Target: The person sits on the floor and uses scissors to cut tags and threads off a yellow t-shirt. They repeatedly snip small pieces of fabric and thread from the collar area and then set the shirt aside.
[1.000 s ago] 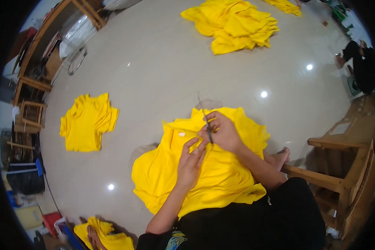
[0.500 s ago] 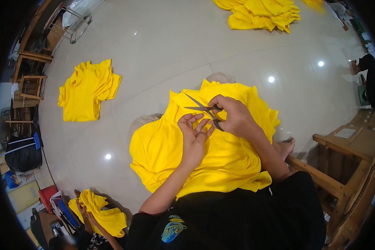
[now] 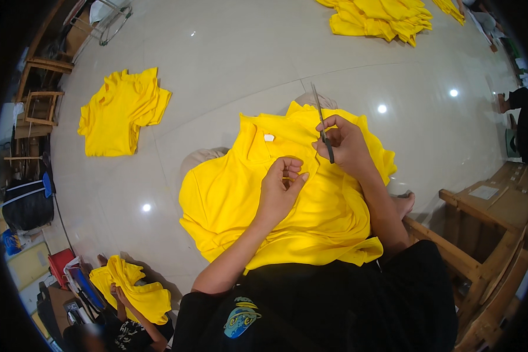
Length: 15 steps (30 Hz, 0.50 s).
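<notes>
Across my lap lies a yellow shirt [image 3: 229, 199] with a collar, and a small white label [image 3: 268, 138] shows inside its neck. My right hand [image 3: 347, 146] grips a pair of scissors [image 3: 330, 152] with dark handles; their blades look closed and point away from me, above the shirt. Beside it, over the front of the shirt, my left hand [image 3: 280, 183] is loosely curled. A gap shows between its thumb and index finger, and nothing can be made out in it.
A folded yellow shirt stack [image 3: 111, 117] lies on the tiled floor at left, with a larger yellow pile [image 3: 381, 20] far ahead. At lower left a co-worker handles a yellow garment [image 3: 152, 299]. A wooden frame [image 3: 452, 252] stands close at right.
The scissors have swung from pointing left with blades apart to pointing away with blades together. My left hand has drawn slightly nearer me and curled its fingers, uncovering the collar's label.
</notes>
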Each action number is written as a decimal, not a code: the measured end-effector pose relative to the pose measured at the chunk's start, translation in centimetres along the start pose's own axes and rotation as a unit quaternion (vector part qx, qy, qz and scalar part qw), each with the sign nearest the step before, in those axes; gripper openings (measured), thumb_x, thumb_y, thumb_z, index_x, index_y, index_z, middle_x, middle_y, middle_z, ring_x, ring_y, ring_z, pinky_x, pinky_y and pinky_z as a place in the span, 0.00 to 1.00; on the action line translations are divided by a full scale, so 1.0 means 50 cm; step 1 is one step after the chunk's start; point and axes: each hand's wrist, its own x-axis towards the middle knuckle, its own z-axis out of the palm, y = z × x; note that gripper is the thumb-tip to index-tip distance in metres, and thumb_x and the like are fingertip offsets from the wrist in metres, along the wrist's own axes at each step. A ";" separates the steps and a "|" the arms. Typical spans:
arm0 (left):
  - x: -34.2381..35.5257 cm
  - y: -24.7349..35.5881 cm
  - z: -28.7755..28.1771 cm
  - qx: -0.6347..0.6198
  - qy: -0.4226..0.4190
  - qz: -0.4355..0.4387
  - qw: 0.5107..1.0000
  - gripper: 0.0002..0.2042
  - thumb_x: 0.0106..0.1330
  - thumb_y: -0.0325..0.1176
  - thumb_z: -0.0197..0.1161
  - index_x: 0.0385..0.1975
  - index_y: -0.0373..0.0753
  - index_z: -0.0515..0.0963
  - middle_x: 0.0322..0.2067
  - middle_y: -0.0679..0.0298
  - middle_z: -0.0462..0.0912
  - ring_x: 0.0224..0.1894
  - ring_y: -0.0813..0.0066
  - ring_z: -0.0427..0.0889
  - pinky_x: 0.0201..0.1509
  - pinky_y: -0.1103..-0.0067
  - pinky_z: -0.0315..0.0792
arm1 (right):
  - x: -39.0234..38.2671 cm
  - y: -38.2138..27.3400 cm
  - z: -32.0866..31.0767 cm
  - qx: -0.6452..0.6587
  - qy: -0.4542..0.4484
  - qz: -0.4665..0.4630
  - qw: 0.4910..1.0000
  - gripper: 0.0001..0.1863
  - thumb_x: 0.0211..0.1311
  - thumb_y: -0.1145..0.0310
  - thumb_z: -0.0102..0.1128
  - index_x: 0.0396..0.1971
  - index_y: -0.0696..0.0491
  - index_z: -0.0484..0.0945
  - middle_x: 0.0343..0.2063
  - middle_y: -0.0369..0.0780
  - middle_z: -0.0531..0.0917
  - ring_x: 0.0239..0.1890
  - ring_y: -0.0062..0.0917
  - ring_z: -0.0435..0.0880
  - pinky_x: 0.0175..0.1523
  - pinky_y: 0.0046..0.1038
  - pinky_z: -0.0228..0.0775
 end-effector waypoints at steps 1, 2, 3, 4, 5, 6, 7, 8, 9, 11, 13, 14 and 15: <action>0.001 -0.002 -0.001 0.005 0.000 -0.002 1.000 0.13 0.76 0.25 0.76 0.55 0.33 0.81 0.45 0.68 0.83 0.43 0.81 0.79 0.46 0.83 0.77 | -0.004 0.001 0.001 0.001 0.015 0.004 1.000 0.19 0.63 0.72 0.82 0.50 0.54 0.83 0.24 0.33 0.88 0.25 0.12 0.80 0.34 0.22 0.69; 0.001 -0.004 -0.003 0.010 0.001 -0.004 1.000 0.13 0.76 0.25 0.76 0.55 0.32 0.81 0.44 0.68 0.83 0.42 0.82 0.78 0.46 0.83 0.77 | -0.007 -0.001 0.005 0.003 0.030 0.008 1.000 0.18 0.63 0.72 0.82 0.50 0.55 0.83 0.24 0.33 0.87 0.25 0.12 0.79 0.34 0.22 0.69; 0.001 -0.008 -0.004 0.006 0.000 -0.006 1.000 0.13 0.76 0.25 0.77 0.54 0.32 0.81 0.43 0.68 0.84 0.41 0.82 0.78 0.46 0.83 0.77 | -0.010 -0.004 0.007 0.005 0.044 0.012 0.999 0.18 0.64 0.73 0.82 0.50 0.55 0.83 0.24 0.33 0.87 0.25 0.12 0.78 0.34 0.22 0.69; 0.001 -0.013 -0.005 0.002 0.000 -0.007 1.000 0.13 0.76 0.25 0.77 0.53 0.32 0.81 0.43 0.68 0.84 0.40 0.82 0.78 0.46 0.83 0.77 | -0.013 -0.008 0.006 -0.006 0.050 0.018 0.999 0.18 0.64 0.73 0.82 0.50 0.55 0.83 0.24 0.33 0.87 0.26 0.12 0.78 0.34 0.22 0.69; 0.001 -0.016 -0.006 -0.002 -0.001 -0.008 1.000 0.13 0.76 0.26 0.77 0.53 0.32 0.82 0.42 0.68 0.84 0.40 0.82 0.78 0.45 0.83 0.77 | -0.015 -0.012 0.004 -0.017 0.056 0.023 0.998 0.18 0.64 0.73 0.81 0.50 0.55 0.83 0.25 0.33 0.87 0.26 0.11 0.78 0.34 0.22 0.69; 0.000 -0.018 -0.006 -0.004 -0.001 -0.005 1.000 0.13 0.76 0.26 0.78 0.53 0.32 0.82 0.42 0.68 0.84 0.39 0.82 0.78 0.45 0.83 0.76 | -0.016 -0.015 0.003 -0.028 0.063 0.028 0.997 0.18 0.64 0.74 0.81 0.50 0.55 0.83 0.25 0.33 0.87 0.26 0.11 0.77 0.34 0.22 0.68; 0.000 -0.019 -0.006 -0.006 -0.001 -0.002 1.000 0.13 0.76 0.26 0.78 0.53 0.32 0.82 0.42 0.67 0.84 0.39 0.82 0.78 0.44 0.83 0.76 | -0.016 -0.014 0.000 -0.028 0.057 0.032 0.997 0.18 0.64 0.74 0.81 0.50 0.55 0.83 0.25 0.33 0.87 0.26 0.11 0.78 0.34 0.21 0.69; 0.000 -0.015 -0.005 -0.007 -0.002 0.002 1.000 0.13 0.76 0.26 0.78 0.53 0.32 0.82 0.42 0.67 0.84 0.38 0.82 0.78 0.44 0.83 0.76 | -0.017 -0.013 -0.003 -0.026 0.053 0.037 0.998 0.18 0.64 0.74 0.81 0.51 0.55 0.83 0.25 0.33 0.88 0.27 0.11 0.79 0.35 0.21 0.70; 0.000 -0.010 -0.005 0.008 -0.002 0.003 1.000 0.13 0.76 0.27 0.78 0.53 0.32 0.82 0.41 0.67 0.84 0.38 0.82 0.78 0.43 0.83 0.76 | -0.017 -0.012 -0.005 -0.025 0.048 0.041 0.998 0.18 0.64 0.74 0.81 0.51 0.55 0.83 0.26 0.34 0.88 0.27 0.11 0.80 0.35 0.21 0.71; 0.000 0.008 -0.005 0.038 -0.003 0.004 0.999 0.13 0.75 0.27 0.78 0.53 0.32 0.82 0.41 0.65 0.84 0.37 0.82 0.78 0.42 0.82 0.77 | -0.017 -0.009 -0.007 -0.018 0.043 0.040 0.998 0.18 0.64 0.74 0.81 0.51 0.55 0.83 0.26 0.34 0.88 0.28 0.10 0.81 0.35 0.20 0.72; 0.002 0.034 -0.003 0.083 -0.013 0.022 0.996 0.12 0.78 0.28 0.76 0.54 0.32 0.83 0.45 0.67 0.86 0.40 0.83 0.80 0.44 0.82 0.77 | -0.017 -0.007 -0.007 -0.007 0.044 0.035 0.998 0.18 0.64 0.74 0.81 0.51 0.56 0.83 0.26 0.34 0.89 0.28 0.11 0.81 0.36 0.21 0.72; 0.005 0.041 -0.003 0.105 -0.017 0.031 0.994 0.11 0.79 0.28 0.75 0.54 0.32 0.83 0.46 0.68 0.86 0.41 0.84 0.81 0.45 0.82 0.77 | -0.017 -0.007 -0.007 -0.001 0.046 0.030 0.998 0.19 0.64 0.74 0.81 0.51 0.56 0.83 0.26 0.34 0.89 0.28 0.11 0.81 0.36 0.21 0.73; 0.010 0.035 -0.009 0.099 -0.006 0.039 0.994 0.10 0.80 0.28 0.73 0.54 0.32 0.83 0.46 0.66 0.88 0.40 0.81 0.82 0.45 0.81 0.78 | -0.017 -0.007 -0.006 0.006 0.048 0.025 0.999 0.19 0.64 0.74 0.81 0.51 0.56 0.83 0.27 0.35 0.89 0.28 0.12 0.81 0.36 0.22 0.73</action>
